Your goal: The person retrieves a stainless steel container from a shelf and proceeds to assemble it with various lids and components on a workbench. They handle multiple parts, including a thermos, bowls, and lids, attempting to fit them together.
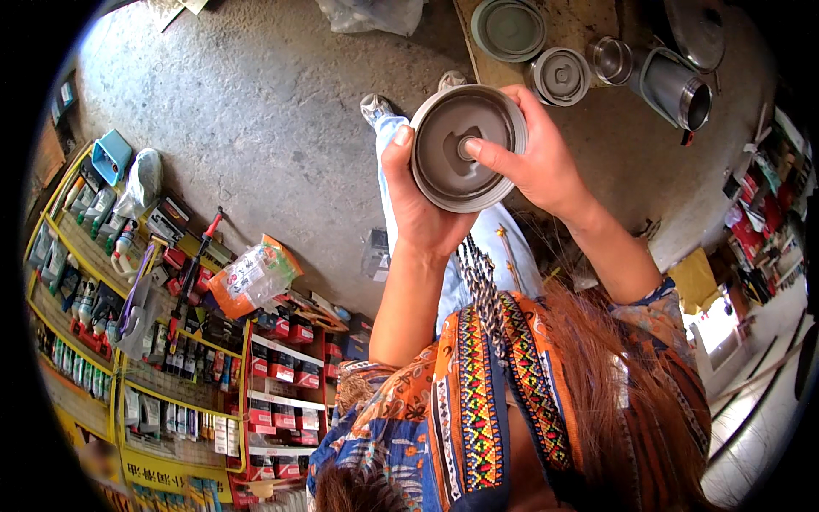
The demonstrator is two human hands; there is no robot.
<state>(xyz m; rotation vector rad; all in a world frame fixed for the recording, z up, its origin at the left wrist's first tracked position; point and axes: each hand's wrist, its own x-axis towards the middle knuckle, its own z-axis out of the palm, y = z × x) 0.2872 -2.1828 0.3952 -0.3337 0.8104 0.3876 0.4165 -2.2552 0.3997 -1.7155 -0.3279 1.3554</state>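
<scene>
Both of my hands hold a round grey lid (444, 183) up in front of me, its recessed face toward me. My left hand (418, 203) curls around its left and lower rim, with the thumb upright along the edge. Around the right rim wraps my right hand (542, 166), its thumb pressed on the small round knob at the lid's centre. Whether a container body sits under the lid is hidden. Beyond my right hand, a similar lidded grey container (560, 77) stands on a wooden table (589, 19).
Also at the table are a grey-green bowl (509, 29), a steel cup (611, 60) and a steel canister (682, 90) lying tilted. Shelves with yellow edges (119, 367) hold bottles and boxes at left. A plastic bag (256, 275) lies on top. Concrete floor (256, 111) stretches ahead.
</scene>
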